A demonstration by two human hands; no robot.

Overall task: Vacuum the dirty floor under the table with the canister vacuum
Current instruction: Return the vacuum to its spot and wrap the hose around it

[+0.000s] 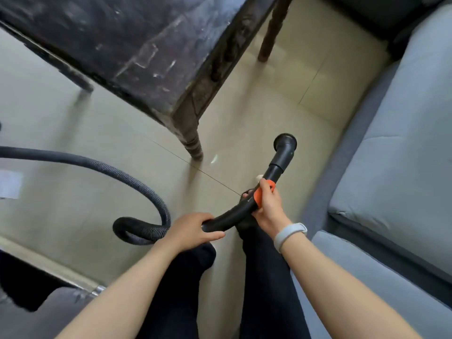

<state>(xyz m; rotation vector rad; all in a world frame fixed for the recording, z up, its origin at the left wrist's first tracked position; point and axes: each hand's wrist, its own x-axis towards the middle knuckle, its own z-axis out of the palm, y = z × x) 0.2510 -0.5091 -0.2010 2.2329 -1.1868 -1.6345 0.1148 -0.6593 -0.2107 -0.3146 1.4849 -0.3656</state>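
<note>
Item: curved black plastic vacuum handle tube (234,214) with orange collar (260,195). I see my left hand (193,231) gripping its rear end, my right hand (267,204) clamped round the collar. Ahead of the right grip, open nozzle end (285,142). Behind the left grip, ribbed black hose (102,167) loops over beige tiled floor (73,143). Beyond both grips, dark scratched wooden tabletop (137,42).

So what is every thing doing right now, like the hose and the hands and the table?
Left hand: grips the curved black handle tube.
Right hand: grips the tube at its orange collar.
Handle tube: held up off the floor, no floor head fitted.
Tube's open end: bare, pointing away.
Ribbed hose: looped on the floor.
Table: standing, top scuffed.
White scrap: lying by the table leg.
</note>
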